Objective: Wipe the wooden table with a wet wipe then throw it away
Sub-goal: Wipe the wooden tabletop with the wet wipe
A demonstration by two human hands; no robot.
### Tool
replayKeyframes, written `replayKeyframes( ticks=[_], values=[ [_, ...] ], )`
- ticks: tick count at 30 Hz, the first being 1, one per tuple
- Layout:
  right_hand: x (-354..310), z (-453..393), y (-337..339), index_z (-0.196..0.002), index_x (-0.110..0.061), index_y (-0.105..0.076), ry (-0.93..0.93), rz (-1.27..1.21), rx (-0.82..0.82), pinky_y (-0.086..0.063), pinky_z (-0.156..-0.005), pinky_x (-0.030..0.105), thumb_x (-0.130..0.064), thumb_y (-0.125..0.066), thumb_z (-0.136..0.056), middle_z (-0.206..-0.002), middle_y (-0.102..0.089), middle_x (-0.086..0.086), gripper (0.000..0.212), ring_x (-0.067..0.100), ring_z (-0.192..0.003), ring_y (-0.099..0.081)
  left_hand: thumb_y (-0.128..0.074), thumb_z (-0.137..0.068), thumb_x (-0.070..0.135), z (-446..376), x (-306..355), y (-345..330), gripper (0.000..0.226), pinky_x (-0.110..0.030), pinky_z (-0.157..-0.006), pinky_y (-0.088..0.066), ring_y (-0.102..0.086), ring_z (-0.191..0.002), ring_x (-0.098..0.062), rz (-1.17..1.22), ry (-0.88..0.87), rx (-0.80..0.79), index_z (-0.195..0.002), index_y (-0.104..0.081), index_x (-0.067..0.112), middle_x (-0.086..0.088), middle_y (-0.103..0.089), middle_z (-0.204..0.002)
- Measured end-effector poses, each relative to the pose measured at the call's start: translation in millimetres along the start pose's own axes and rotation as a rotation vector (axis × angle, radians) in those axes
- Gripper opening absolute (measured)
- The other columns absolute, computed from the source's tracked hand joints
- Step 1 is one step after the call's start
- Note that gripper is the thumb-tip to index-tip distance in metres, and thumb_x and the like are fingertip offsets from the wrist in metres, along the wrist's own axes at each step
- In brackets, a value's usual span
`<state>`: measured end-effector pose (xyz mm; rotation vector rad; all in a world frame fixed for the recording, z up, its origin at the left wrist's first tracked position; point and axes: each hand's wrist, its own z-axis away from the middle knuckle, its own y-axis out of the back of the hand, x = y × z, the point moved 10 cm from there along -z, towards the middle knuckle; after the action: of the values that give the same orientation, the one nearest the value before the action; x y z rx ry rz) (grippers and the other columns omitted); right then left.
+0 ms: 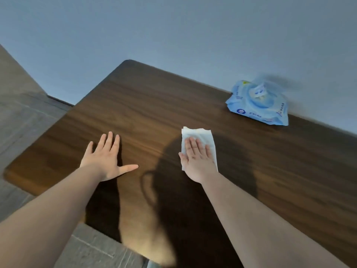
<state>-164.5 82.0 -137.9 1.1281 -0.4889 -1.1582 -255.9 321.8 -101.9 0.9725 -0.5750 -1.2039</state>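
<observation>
A dark wooden table (154, 105) fills the middle of the head view. My right hand (197, 161) lies flat, palm down, on a white wet wipe (201, 135) spread on the tabletop, pressing it against the wood. The wipe shows beyond my fingertips and along both sides of the hand. My left hand (107, 159) rests flat on the bare wood to the left, fingers spread, holding nothing.
A light blue pack of wet wipes (258, 105) lies at the table's far right edge against a grey wall (173, 35). Grey tiled floor (25, 120) shows past the table's left edge and rounded corners. My shadow falls across the near tabletop.
</observation>
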Motion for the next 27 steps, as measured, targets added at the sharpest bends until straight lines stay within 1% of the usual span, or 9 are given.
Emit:
replayKeyframes(
  ticks=[3, 5, 8, 14, 18, 22, 27],
  values=[
    [-57, -30, -4, -0.148, -0.021, 0.013, 0.076, 0.017, -0.002, 0.014, -0.116, 0.039, -0.047, -0.006, -0.099, -0.158, 0.018, -0.004, 0.059, 0.016, -0.144, 0.020, -0.010, -0.054, 0.096, -1, -66, -14, 0.126, -0.048, -0.118, -0.001, 0.016, -0.145, -0.023, 0.043, 0.093, -0.038, -0.147, 0.019, 0.017, -0.008, 0.018, -0.158],
    [-92, -48, -4, -0.148, -0.021, 0.013, 0.121, 0.033, -0.009, 0.013, -0.116, 0.039, -0.048, -0.006, -0.099, -0.158, 0.018, -0.005, 0.059, 0.014, -0.144, 0.020, -0.010, -0.052, 0.097, -1, -85, -26, 0.127, -0.050, -0.118, 0.001, 0.018, -0.145, -0.024, 0.108, 0.102, -0.064, -0.147, 0.021, 0.019, -0.008, 0.021, -0.157],
    [-140, -77, -5, -0.149, -0.022, 0.013, 0.181, 0.067, -0.028, 0.011, -0.117, 0.040, -0.048, -0.006, -0.099, -0.158, 0.019, -0.006, 0.059, 0.014, -0.144, 0.020, -0.011, -0.050, 0.098, -5, -90, -37, 0.126, -0.052, -0.117, 0.005, 0.022, -0.143, -0.024, 0.215, 0.084, -0.029, -0.146, 0.023, 0.023, -0.005, 0.026, -0.156],
    [-229, -124, -2, -0.149, -0.023, 0.012, 0.299, 0.121, -0.046, 0.012, -0.116, 0.042, -0.049, -0.005, -0.099, -0.159, 0.017, -0.004, 0.059, 0.017, -0.144, 0.018, -0.023, -0.055, 0.097, -13, -93, -42, 0.123, -0.054, -0.115, 0.009, 0.027, -0.141, -0.022, 0.266, 0.092, 0.005, -0.147, 0.020, 0.027, -0.002, 0.028, -0.156],
    [-280, -143, -4, -0.149, -0.022, 0.011, 0.376, 0.160, -0.031, 0.012, -0.116, 0.043, -0.049, -0.006, -0.099, -0.159, 0.015, -0.002, 0.060, 0.018, -0.145, 0.016, -0.016, -0.054, 0.098, -15, -95, -43, 0.124, -0.055, -0.115, 0.010, 0.027, -0.142, -0.023, 0.272, 0.071, 0.047, -0.147, 0.019, 0.026, -0.003, 0.027, -0.156],
    [-306, -150, -7, -0.150, -0.023, 0.008, 0.425, 0.164, 0.002, 0.011, -0.116, 0.042, -0.048, -0.008, -0.099, -0.160, 0.012, -0.003, 0.059, 0.017, -0.146, 0.014, -0.020, -0.057, 0.097, -16, -93, -45, 0.121, -0.055, -0.113, 0.014, 0.028, -0.141, -0.022, 0.285, 0.065, 0.058, -0.146, 0.021, 0.026, -0.002, 0.028, -0.155],
    [-304, -148, -7, -0.150, -0.024, 0.009, 0.453, 0.201, 0.001, 0.012, -0.114, 0.040, -0.049, -0.009, -0.099, -0.160, 0.013, -0.004, 0.060, 0.016, -0.145, 0.015, -0.021, -0.057, 0.097, -17, -93, -47, 0.121, -0.054, -0.111, 0.016, 0.028, -0.141, -0.022, 0.295, 0.065, 0.064, -0.146, 0.021, 0.027, -0.001, 0.028, -0.155]
  ],
)
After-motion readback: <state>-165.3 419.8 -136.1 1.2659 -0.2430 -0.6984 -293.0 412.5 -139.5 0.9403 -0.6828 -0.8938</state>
